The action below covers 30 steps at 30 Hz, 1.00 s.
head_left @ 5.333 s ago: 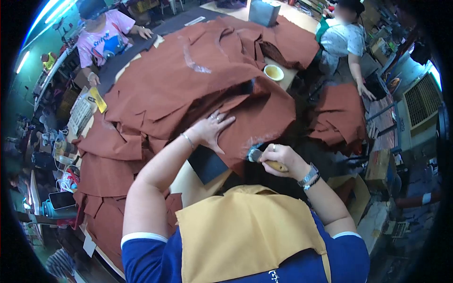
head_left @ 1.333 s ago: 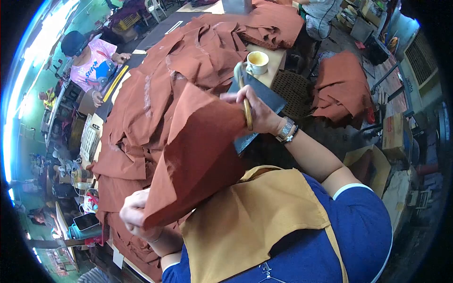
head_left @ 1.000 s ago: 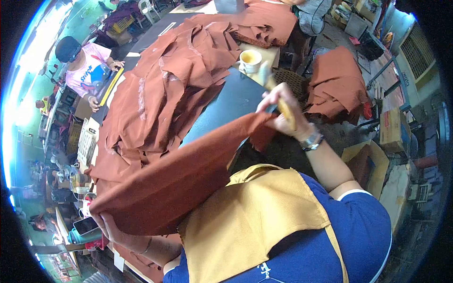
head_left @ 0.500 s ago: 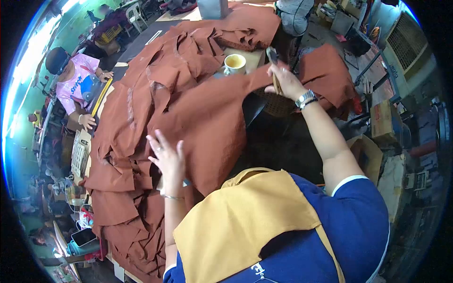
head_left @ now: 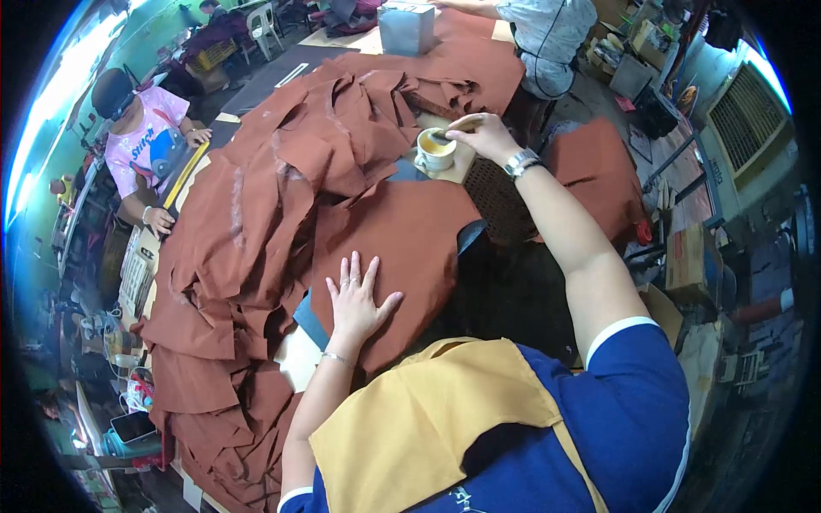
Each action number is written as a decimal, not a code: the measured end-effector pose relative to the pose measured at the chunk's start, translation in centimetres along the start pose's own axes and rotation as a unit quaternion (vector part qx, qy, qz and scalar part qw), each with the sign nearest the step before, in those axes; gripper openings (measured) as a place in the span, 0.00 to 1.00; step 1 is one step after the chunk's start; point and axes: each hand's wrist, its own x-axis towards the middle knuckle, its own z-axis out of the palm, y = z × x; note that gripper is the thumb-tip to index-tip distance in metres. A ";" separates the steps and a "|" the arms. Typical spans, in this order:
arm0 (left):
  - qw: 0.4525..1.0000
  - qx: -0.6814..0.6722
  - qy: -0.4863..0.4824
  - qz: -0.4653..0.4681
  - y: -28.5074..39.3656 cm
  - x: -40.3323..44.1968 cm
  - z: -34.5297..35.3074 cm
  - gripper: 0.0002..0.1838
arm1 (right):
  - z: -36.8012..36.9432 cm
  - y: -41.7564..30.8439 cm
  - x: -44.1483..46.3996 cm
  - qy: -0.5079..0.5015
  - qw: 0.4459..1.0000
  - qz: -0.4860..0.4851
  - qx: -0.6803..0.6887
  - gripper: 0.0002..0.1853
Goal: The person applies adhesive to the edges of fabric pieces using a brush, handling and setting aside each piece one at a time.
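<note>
My left hand (head_left: 357, 301) lies flat, fingers spread, on a reddish-brown leather-like sheet (head_left: 398, 227). Blue-grey material (head_left: 310, 321) shows from under this sheet's edges. In my right hand (head_left: 487, 137) is what looks like a glue brush (head_left: 444, 134), its dark end at the mouth of a white cup (head_left: 439, 161). Yellowish stuff coats the inside of the cup; whether the tip touches it is hidden. To the left, a large heap of matching brown pieces (head_left: 248, 205) covers much of the table.
Across the table a person in a pink shirt (head_left: 145, 145) has both hands near a yellow ruler (head_left: 186, 177). Another person (head_left: 547, 34) stands at the far end, by a grey box (head_left: 406, 30). More brown material (head_left: 594, 171) hangs at the right.
My right hand has brought the brush down and leftward to the cup. My left hand has come down onto the sheet. The brown sheet, lifted on its right side before, now lies flatter.
</note>
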 end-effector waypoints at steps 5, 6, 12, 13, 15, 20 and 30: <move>1.000 -0.002 -0.009 0.001 -1.2 -1.2 -0.5 0.47 | 3.0 2.8 4.1 -0.017 0.978 -0.007 -0.210 0.20; 1.000 -0.002 -0.012 0.003 -1.4 -1.4 -0.5 0.47 | 3.6 3.5 4.2 -0.016 0.972 0.011 -0.234 0.21; 1.000 0.003 -0.005 0.008 -1.3 -1.3 -0.8 0.49 | 2.7 7.1 4.5 0.019 0.997 0.037 0.064 0.23; 1.000 0.004 -0.002 0.011 -1.4 -1.2 -0.5 0.50 | 1.4 5.4 3.5 0.035 0.999 0.009 0.026 0.20; 1.000 0.008 0.000 0.016 -1.3 -0.7 -0.5 0.51 | -0.3 2.9 1.5 0.034 0.997 -0.031 -0.054 0.17; 0.999 0.029 -0.005 0.028 -1.5 -0.1 -0.2 0.52 | -1.0 1.6 -3.5 0.003 0.991 -0.089 -0.098 0.12; 0.998 0.029 -0.016 0.061 -2.1 0.7 -0.2 0.53 | -7.2 -5.9 -15.2 0.143 0.875 0.076 0.456 0.11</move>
